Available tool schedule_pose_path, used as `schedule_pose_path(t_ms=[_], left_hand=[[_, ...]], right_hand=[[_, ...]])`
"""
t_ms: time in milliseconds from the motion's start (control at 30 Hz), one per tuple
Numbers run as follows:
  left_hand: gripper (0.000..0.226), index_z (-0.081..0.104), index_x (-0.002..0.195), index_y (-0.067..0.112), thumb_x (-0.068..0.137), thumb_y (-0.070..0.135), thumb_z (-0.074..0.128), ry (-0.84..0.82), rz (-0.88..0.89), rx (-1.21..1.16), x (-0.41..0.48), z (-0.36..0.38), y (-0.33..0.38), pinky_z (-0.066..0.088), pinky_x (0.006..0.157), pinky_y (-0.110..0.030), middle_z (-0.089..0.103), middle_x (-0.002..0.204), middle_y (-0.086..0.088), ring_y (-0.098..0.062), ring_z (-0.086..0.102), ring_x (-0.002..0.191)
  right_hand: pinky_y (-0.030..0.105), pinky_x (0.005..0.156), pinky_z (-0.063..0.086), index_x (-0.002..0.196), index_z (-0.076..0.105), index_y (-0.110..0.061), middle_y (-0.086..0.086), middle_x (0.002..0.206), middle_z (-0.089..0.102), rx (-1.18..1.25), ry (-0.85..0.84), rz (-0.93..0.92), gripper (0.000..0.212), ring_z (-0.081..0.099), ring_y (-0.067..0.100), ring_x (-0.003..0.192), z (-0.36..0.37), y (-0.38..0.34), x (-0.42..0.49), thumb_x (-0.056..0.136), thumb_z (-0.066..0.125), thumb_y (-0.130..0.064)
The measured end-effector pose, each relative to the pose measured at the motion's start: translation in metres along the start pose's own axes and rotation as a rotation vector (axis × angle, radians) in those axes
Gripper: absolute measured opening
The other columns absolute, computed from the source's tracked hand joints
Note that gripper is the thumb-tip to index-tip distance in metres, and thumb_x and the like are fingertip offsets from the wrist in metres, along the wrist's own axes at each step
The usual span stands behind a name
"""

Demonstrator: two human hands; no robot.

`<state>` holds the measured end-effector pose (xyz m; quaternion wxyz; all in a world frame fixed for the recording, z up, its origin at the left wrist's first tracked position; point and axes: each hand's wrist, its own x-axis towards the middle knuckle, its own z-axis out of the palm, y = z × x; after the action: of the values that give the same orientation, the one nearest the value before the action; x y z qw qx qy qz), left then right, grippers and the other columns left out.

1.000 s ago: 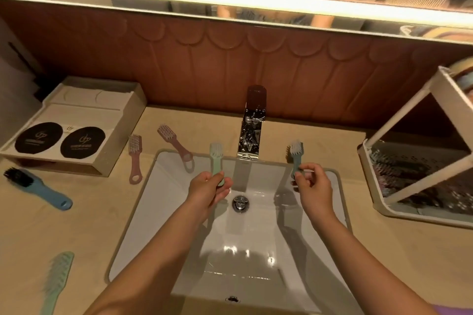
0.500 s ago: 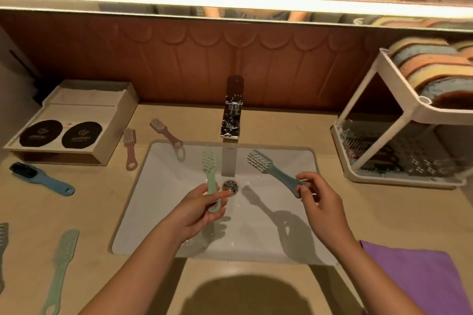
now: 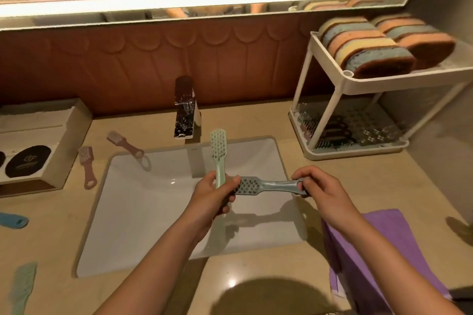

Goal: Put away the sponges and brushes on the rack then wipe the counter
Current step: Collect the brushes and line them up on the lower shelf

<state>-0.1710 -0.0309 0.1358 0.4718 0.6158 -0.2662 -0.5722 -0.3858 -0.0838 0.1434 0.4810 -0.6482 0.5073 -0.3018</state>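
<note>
Two brushes meet above the sink (image 3: 153, 212).

The left hand (image 3: 212, 197) has its fingers (image 3: 208, 179) curled round the handle of the green brush (image 3: 218, 151), held upright. The right hand (image 3: 322, 186) pinches the handle end of the grey-blue brush (image 3: 263, 184), held level, its head touching the left thumb. I judge both are being gathered into one hand for one trip to the rack (image 3: 384, 79) at the right of the bench (image 3: 256, 120). Half a second ago the brushes were apart.
</note>
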Motion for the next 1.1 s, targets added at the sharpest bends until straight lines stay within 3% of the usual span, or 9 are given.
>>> schedule_pose_path(t_ms=[133, 200, 267, 400, 700, 867, 1100], left_hand=[[0.024, 0.054, 0.103, 0.008, 0.087, 0.024, 0.063, 0.061, 0.092, 0.093, 0.005, 0.022, 0.002, 0.04, 0.052, -0.024, 0.057, 0.075, -0.004, -0.01, 0.049, 0.059], [0.025, 0.054, 0.103, 0.008, 0.087, 0.025, 0.063, 0.08, 0.121, 0.129, 0.008, 0.037, 0.003, 0.041, 0.054, -0.026, 0.058, 0.076, -0.004, -0.012, 0.05, 0.061], [0.024, 0.054, 0.102, 0.009, 0.087, 0.026, 0.063, 0.088, 0.127, 0.125, 0.011, 0.051, 0.003, 0.041, 0.056, -0.028, 0.058, 0.077, -0.004, -0.012, 0.05, 0.062], [0.018, 0.054, 0.098, 0.013, 0.087, 0.025, 0.063, 0.081, 0.113, 0.081, 0.017, 0.072, 0.005, 0.042, 0.056, -0.027, 0.059, 0.078, -0.003, -0.013, 0.052, 0.064], [0.022, 0.055, 0.103, 0.015, 0.087, 0.028, 0.063, -0.024, 0.051, -0.001, 0.034, 0.109, 0.01, 0.042, 0.053, -0.024, 0.062, 0.081, -0.001, -0.01, 0.052, 0.061], [0.018, 0.053, 0.094, 0.018, 0.095, 0.035, 0.048, -0.031, -0.064, -0.024, 0.059, 0.122, 0.02, 0.041, 0.048, -0.023, 0.057, 0.087, -0.002, -0.011, 0.05, 0.057], [0.018, 0.05, 0.101, 0.016, 0.099, 0.03, 0.04, -0.036, -0.158, -0.001, 0.097, 0.129, 0.031, 0.038, 0.052, -0.025, 0.056, 0.079, -0.002, -0.013, 0.05, 0.058]], right_hand=[[0.02, 0.082, 0.03, 0.106, 0.064, -0.024, -0.005, 0.111, 0.057, -0.588, 0.141, -0.165, 0.02, 0.042, 0.015, 0.104, -0.012, 0.002, -0.001, 0.092, 0.053, -0.017], [0.024, 0.088, 0.032, 0.116, 0.062, -0.022, -0.005, 0.118, 0.053, -0.674, 0.159, -0.201, 0.026, 0.039, 0.015, 0.112, -0.012, -0.008, 0.0, 0.092, 0.054, -0.026], [0.029, 0.089, 0.038, 0.125, 0.055, -0.026, -0.007, 0.124, 0.049, -0.685, 0.093, -0.166, 0.035, 0.042, 0.014, 0.115, -0.006, -0.017, 0.001, 0.092, 0.052, -0.035], [0.041, 0.085, 0.049, 0.131, 0.047, -0.033, -0.008, 0.127, 0.05, -0.56, -0.022, -0.08, 0.043, 0.057, 0.018, 0.099, 0.001, -0.017, 0.006, 0.09, 0.052, -0.043], [0.04, 0.075, 0.051, 0.114, 0.062, -0.032, -0.01, 0.11, 0.061, -0.484, 0.182, -0.097, 0.027, 0.06, 0.019, 0.088, -0.028, 0.007, 0.028, 0.087, 0.06, -0.033], [0.03, 0.066, 0.044, 0.106, 0.063, -0.026, -0.008, 0.101, 0.064, -0.493, 0.28, -0.037, 0.021, 0.05, 0.01, 0.074, -0.064, 0.033, 0.052, 0.085, 0.064, -0.028], [0.034, 0.072, 0.05, 0.101, 0.064, -0.021, 0.001, 0.103, 0.064, -0.552, 0.351, 0.052, 0.017, 0.054, 0.016, 0.081, -0.115, 0.075, 0.111, 0.084, 0.065, -0.018]])
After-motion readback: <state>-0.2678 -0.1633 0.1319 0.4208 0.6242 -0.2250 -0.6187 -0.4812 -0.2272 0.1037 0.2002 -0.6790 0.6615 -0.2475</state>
